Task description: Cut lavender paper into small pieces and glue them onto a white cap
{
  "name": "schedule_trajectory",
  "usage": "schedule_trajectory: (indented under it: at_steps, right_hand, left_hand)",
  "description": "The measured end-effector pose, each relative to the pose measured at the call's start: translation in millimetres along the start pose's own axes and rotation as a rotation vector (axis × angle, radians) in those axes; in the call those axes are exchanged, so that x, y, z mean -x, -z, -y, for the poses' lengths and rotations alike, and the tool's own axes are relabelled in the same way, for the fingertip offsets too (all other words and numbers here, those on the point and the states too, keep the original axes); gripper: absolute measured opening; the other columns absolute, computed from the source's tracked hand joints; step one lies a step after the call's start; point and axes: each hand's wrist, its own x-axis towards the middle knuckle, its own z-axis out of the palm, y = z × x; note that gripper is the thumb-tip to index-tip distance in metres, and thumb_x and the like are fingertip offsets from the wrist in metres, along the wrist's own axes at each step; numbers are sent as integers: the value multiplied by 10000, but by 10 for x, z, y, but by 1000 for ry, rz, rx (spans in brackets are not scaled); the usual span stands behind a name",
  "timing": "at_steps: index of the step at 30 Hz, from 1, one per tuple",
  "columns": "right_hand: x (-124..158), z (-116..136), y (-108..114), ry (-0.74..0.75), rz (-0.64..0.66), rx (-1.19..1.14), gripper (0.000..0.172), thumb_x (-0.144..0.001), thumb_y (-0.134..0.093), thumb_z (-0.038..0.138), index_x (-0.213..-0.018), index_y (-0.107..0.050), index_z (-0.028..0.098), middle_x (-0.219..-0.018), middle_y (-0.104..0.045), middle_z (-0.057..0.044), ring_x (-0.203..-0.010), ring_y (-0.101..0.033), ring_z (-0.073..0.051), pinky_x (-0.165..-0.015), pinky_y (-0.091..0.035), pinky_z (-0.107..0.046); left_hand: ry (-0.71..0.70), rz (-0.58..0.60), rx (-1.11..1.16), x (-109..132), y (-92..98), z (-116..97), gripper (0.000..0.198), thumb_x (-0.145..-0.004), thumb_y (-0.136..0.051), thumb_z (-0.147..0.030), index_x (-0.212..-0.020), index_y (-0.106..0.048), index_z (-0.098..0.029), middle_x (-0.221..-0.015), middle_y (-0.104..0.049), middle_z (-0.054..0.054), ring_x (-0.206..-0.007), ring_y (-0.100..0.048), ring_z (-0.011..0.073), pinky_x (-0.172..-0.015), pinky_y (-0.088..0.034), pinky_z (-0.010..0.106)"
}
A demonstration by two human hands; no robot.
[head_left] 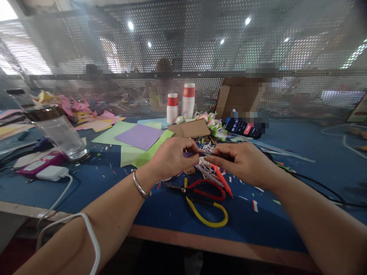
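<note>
My left hand [174,156], wearing a silver bangle [139,185], pinches a small piece of purple paper [188,154] over the middle of the table. Close on its right, my right hand [243,160] is closed with thumb and forefinger around something thin and dark, mostly hidden by the fingers. The two sets of fingertips nearly meet. Just below them lies a pair of scissors [183,190] with one red and one yellow handle, blades pointing left. An orange pen-like stick [222,179] rests among white paper scraps [210,172] under the hands.
Green sheets [110,133] and a purple sheet [140,136] lie left of centre. Behind stand stacked paper cups [188,103], cardboard [190,128], paper flowers [216,124] and a phone [243,127]. A glass [61,133] and white charger [53,173] sit left. A perforated screen [195,49] backs the table.
</note>
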Motion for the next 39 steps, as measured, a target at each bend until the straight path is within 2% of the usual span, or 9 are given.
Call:
schedule_trajectory:
  at_steps: [16,39]
  right_hand:
    - [3,8,9,-11,4,27,450,-928,-536,568,-664,-503,205,-584,-472,26,-562,-412,-126,-542,-299,-275]
    - [6,17,16,5,-4,28,476,-932,-527,580,-638,-465,211,-559,-443,31,-533,-391,-119,-522,-280,-271]
  left_hand:
    - [18,34,10,6,27,-22,75,-744,-638,-169,-757,-712,-160,-694,-686,-4,-635,-574,106,-596,-412,216]
    - [25,20,76,-6,4,0,72,-728,-641,-158,-755,-707,-150,-694,-687,-5,-642,-580,101,-591,-426,204]
